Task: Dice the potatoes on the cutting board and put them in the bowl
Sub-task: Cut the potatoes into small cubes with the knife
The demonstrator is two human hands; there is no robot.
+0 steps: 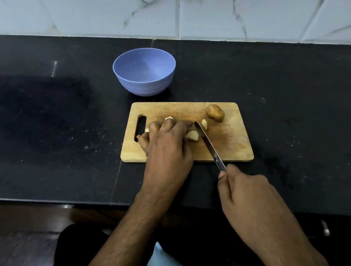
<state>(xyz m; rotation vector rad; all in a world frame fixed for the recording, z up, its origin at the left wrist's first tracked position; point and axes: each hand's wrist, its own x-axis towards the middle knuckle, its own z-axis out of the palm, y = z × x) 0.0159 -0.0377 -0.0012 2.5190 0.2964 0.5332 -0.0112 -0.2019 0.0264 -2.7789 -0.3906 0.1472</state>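
A wooden board [230, 143] is laid on the black counter [62, 120], near its front edge. Pale potato pieces [192, 135] are held down in the middle of the board by the left hand [166, 145], whose grip is curled over them. A knife [209, 145] is held in the right hand [248, 198], the grip clamped on its handle, the blade resting beside the pieces. One whole potato [215, 112] is seen at the board's back edge. The bowl [143, 71] stands just behind the board.
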